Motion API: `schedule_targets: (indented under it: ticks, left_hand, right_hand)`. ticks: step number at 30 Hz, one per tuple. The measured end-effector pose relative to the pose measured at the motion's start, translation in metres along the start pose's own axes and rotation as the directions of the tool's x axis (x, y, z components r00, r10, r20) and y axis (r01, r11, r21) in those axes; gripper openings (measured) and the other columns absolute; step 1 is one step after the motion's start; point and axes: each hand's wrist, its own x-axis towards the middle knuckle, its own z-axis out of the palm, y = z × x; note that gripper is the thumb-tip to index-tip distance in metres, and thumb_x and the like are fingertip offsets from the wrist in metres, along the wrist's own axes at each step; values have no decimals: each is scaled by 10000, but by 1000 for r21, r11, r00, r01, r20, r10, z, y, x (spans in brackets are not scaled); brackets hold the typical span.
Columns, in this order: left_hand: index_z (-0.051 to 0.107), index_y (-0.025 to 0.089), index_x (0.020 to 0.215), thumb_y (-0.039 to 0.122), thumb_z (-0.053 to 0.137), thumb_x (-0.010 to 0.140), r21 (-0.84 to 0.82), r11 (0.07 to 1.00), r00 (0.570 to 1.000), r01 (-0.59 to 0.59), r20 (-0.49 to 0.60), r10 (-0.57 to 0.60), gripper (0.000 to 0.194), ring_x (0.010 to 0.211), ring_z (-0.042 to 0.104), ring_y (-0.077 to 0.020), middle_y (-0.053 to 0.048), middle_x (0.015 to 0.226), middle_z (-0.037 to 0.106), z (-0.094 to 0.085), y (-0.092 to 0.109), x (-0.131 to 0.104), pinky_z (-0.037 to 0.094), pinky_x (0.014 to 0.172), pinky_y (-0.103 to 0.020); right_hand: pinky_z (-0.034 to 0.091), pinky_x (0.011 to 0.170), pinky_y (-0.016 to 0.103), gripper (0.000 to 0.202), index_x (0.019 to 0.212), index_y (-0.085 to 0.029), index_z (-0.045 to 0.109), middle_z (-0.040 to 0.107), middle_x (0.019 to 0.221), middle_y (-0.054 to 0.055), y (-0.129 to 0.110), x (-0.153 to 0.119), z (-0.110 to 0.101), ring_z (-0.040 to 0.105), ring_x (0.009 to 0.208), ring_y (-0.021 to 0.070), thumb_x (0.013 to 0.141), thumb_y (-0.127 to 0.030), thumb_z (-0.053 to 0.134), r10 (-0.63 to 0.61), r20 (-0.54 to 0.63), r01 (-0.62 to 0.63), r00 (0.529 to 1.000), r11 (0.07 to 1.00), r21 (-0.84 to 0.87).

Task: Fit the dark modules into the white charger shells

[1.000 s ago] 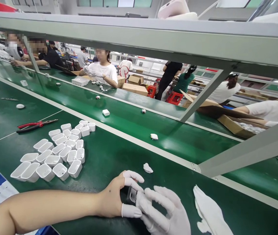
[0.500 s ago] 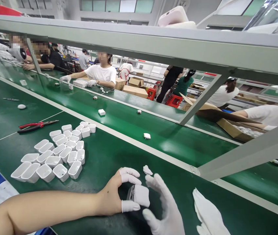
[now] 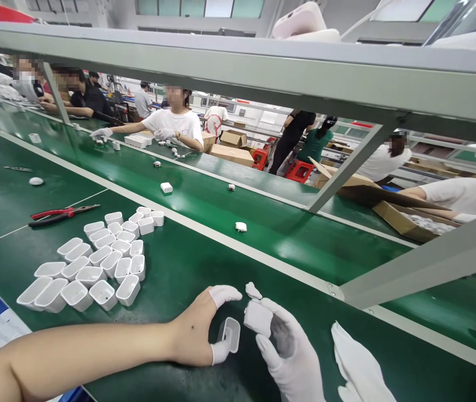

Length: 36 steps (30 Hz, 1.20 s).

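Note:
My left hand (image 3: 198,329), with white finger covers, has its fingers spread around a small white open shell (image 3: 231,335); the thumb touches the shell's lower edge and the index finger is lifted off it. To its right, my gloved right hand (image 3: 290,349) pinches a white squarish piece (image 3: 258,318) between thumb and fingers. The piece and the shell are apart. A small crumpled white scrap (image 3: 253,290) lies just beyond the piece. Several white open cups (image 3: 89,276) stand grouped on the green table (image 3: 179,268) at the left.
Red-handled pliers (image 3: 64,214) and tweezers lie at the left. A white glove (image 3: 359,363) rests at the right. Beyond a pale rail (image 3: 221,237), small white parts sit on a green belt (image 3: 196,195). A slanted post (image 3: 422,262) rises at the right. People sit opposite.
The white piece has come away from the shell and moved right and slightly up in my right hand, which has closed on it. My left index finger has lifted. Parts on the belt have shifted left.

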Motion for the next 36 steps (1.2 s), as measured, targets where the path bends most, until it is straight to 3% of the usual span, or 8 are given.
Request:
schedule_targets:
  ticks: [5,9,13,17,21,24,30,36]
  left_hand:
    - [551,178,1026,239,681,664,160,983,990,93,93,-109,389,856,593,-218,-44,947,625,1,-2,4,479,815,-348]
    - [556,193,1062,433,784,613,338,939,980,70,153,-128,558,825,602,-239,-30,913,646,5,-5,4,433,753,-336]
    - [534,197,1109,436,742,684,492,862,963,121,151,-222,530,770,632,-246,-8,794,664,7,-6,3,383,715,-324]
    - [504,215,1131,434,716,680,441,890,949,117,215,-232,544,652,616,-200,61,655,623,5,-3,4,338,689,-304]
    - [546,210,867,407,731,666,388,917,954,92,228,-192,337,664,583,-159,61,694,626,5,-2,3,313,706,-291]
    - [552,209,823,416,751,671,366,925,962,97,203,-181,325,682,566,-149,67,701,624,7,-5,2,299,711,-289]
    - [532,191,733,400,720,654,386,919,973,82,170,-159,293,654,539,-144,55,667,604,9,-7,3,279,682,-297]
    - [578,204,803,382,693,645,385,920,974,71,172,-148,265,657,521,-147,49,671,601,9,-6,2,267,678,-298]
  right_hand:
    - [574,895,395,438,1153,-224,645,698,1125,118,5,-2,-3,679,1025,288,763,-378,770,17,85,-6,996,992,-122]
    - [597,850,365,454,1158,-207,662,714,1092,122,4,-5,-2,694,991,290,762,-403,767,92,73,-86,993,992,-88]
    - [619,788,340,432,1104,-175,695,742,975,127,-3,-5,2,726,871,281,764,-432,767,190,53,-192,980,980,46]
    - [612,825,362,434,1092,-181,694,732,1026,125,-7,-1,7,706,950,299,753,-438,783,300,39,-302,953,936,183]
    - [576,900,407,450,1129,-199,669,713,1094,117,-2,-1,8,683,1017,300,768,-448,768,315,43,-318,948,930,182]
    - [577,900,397,428,1159,-207,658,714,1094,114,4,-5,6,684,1018,285,798,-422,743,238,82,-242,968,969,44]
    - [608,797,324,420,1204,-247,647,712,1043,71,2,-7,4,709,916,244,794,-281,732,-171,173,200,970,964,-174]
    - [603,766,284,398,1200,-282,631,701,1022,36,-1,-5,5,706,883,212,814,-274,729,-225,182,260,957,946,-194]
